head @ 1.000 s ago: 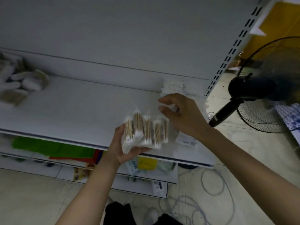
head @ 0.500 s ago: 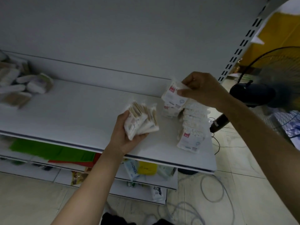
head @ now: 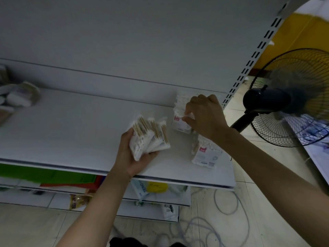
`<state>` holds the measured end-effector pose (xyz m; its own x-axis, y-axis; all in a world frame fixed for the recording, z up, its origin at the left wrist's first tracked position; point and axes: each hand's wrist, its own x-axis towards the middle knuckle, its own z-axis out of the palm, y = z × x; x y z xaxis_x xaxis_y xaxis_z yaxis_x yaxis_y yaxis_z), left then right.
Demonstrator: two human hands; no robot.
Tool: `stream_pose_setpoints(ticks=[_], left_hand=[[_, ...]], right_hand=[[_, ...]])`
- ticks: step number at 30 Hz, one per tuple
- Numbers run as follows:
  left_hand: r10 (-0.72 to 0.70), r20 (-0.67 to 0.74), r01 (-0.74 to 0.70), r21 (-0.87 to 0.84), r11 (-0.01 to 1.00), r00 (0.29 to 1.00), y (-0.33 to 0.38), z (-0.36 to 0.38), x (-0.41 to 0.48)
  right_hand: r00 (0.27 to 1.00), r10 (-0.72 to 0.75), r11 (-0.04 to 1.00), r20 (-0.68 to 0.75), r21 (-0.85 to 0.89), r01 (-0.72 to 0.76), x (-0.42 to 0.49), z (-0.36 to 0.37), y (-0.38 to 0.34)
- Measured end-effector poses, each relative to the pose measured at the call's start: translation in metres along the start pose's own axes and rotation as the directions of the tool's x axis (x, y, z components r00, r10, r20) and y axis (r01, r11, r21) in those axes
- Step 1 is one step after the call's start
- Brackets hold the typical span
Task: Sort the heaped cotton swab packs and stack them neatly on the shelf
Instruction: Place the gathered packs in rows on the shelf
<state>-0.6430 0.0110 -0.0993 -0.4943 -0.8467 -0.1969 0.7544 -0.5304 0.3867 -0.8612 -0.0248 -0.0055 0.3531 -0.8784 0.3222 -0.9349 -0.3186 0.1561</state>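
Our left hand (head: 137,154) grips a bundle (head: 149,138) of swab packs, fanned out with the stick ends up, so that the other hand can take one at a time. Our right hand (head: 204,118) pinches one pack (head: 180,123) by its top edge and holds it upright on the shelf (head: 71,131), just to the right of the bundle. We judge that it is being set into or beside the row (head: 204,157); which of the two we cannot tell. This row runs under the right wrist: part of it shows beyond the hand, part nearer to us than the wrist. The packs there stand on edge, face against face, probably because so they take little place and do not slide. The heap (head: 17,98) of unsorted packs lies far to the left of the left hand, blurred. Much remains, we think. The pack should stand straight before the hand lets go, otherwise the row may lean and fall.
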Motion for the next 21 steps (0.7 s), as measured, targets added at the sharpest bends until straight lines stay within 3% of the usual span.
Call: stream_pose_setpoints(ticks=[3, 8, 10, 12, 14, 15, 17, 19, 21], left_hand=[[-0.009, 0.004, 0.009, -0.025, 1.000, 1.000, 0.000, 0.001, 0.000], [-0.012, 0.022, 0.012, -0.033, 0.999, 1.000, 0.001, 0.002, 0.000], [-0.014, 0.016, 0.015, -0.043, 0.999, 1.000, 0.001, 0.001, 0.000], [-0.015, 0.013, 0.015, -0.034, 0.999, 1.000, 0.001, 0.001, -0.001], [-0.011, 0.012, 0.011, -0.027, 1.000, 1.000, 0.001, 0.003, -0.002], [-0.011, 0.012, 0.011, -0.029, 1.000, 1.000, 0.000, 0.004, -0.003], [-0.012, 0.014, 0.012, -0.044, 0.999, 1.000, 0.000, 0.005, -0.005], [0.002, 0.028, 0.000, -0.071, 0.998, 1.000, 0.001, 0.004, -0.006], [0.023, 0.052, -0.017, -0.108, 0.994, 0.998, 0.003, 0.002, -0.006]], right_hand=[[0.995, -0.004, 0.997, 0.096, -0.074, 0.011, -0.003, 0.006, -0.003], [0.993, 0.026, 0.990, 0.117, -0.140, -0.010, -0.003, 0.001, -0.010], [0.998, 0.061, 0.998, 0.005, 0.002, -0.061, -0.005, -0.004, -0.018], [0.982, 0.181, 0.928, -0.060, 0.341, -0.151, -0.006, -0.014, -0.035], [0.955, 0.248, 0.736, 0.164, 0.609, -0.296, -0.004, -0.020, -0.051], [0.930, 0.236, 0.673, 0.281, 0.643, -0.365, -0.002, -0.020, -0.056], [0.911, 0.179, 0.666, 0.372, 0.636, -0.390, 0.000, -0.018, -0.058], [0.927, 0.176, 0.700, 0.331, 0.620, -0.354, 0.001, -0.020, -0.052], [0.926, 0.265, 0.680, 0.270, 0.628, -0.378, 0.002, -0.032, -0.038]])
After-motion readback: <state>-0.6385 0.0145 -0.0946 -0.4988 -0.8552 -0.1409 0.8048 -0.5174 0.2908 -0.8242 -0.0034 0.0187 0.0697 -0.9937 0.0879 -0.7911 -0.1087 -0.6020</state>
